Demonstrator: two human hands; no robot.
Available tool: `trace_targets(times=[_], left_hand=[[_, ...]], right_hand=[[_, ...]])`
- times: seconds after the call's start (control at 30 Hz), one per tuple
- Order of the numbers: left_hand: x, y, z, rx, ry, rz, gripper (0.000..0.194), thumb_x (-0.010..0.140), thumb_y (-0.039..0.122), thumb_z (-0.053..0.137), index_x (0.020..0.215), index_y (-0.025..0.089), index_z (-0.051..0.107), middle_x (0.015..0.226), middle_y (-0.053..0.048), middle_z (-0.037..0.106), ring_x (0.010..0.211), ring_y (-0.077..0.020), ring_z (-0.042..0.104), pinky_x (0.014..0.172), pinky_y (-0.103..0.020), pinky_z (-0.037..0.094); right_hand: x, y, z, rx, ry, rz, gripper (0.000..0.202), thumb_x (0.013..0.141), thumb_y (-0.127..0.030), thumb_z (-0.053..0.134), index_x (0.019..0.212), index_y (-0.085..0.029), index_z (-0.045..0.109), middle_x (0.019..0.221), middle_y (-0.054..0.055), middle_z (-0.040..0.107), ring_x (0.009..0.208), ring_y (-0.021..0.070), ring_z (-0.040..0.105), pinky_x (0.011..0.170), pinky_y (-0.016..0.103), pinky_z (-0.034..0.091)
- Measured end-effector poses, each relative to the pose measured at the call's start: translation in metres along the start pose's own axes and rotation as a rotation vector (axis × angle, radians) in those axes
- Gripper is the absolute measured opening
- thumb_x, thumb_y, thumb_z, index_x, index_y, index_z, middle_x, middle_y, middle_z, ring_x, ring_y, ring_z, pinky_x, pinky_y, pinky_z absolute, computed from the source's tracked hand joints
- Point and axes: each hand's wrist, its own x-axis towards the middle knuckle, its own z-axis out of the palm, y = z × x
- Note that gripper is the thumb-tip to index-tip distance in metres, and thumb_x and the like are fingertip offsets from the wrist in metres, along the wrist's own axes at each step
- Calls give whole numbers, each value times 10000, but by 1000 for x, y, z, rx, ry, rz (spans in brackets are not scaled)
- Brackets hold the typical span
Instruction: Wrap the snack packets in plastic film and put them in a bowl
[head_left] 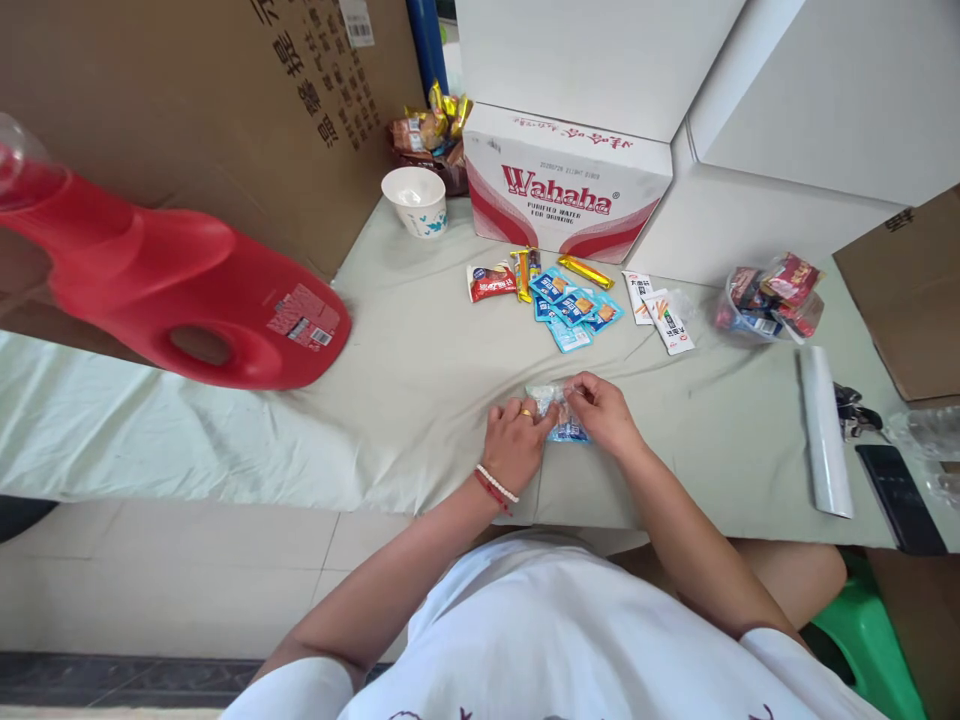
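Note:
A small clear plastic bag (568, 430) with blue-and-white packets inside lies near the table's front edge. My left hand (516, 437) rests on the bag's left side, its fingers bent, the index finger pressing on the plastic. On the bag's upper right, my right hand (602, 408) pinches the plastic between thumb and fingers. Beyond the hands lie several blue snack packets (574, 305), a red packet (491, 282), a yellow wrapped bar (586, 272) and white packets (673, 322).
A big red bottle (225, 290) looms at the left. Behind stand a paper cup (417, 200), a Wahaha box (566, 185) and a pile of snacks (431, 135). At right are a filled plastic tub (772, 300), a white roll (825, 430) and a phone (900, 497).

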Motion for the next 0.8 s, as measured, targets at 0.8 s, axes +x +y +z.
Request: trace_targets(times=[0.8], left_hand=[[-27, -15, -33, -1172, 235, -367, 446, 832, 360, 677, 1210, 217, 488, 1179, -104, 674, 1114, -240, 710, 1037, -451, 553]], right_hand=[[-63, 20, -35, -166, 394, -121, 374, 942, -192, 459, 1265, -215, 645, 1208, 109, 696, 1118, 251, 633, 1025, 419, 502]])
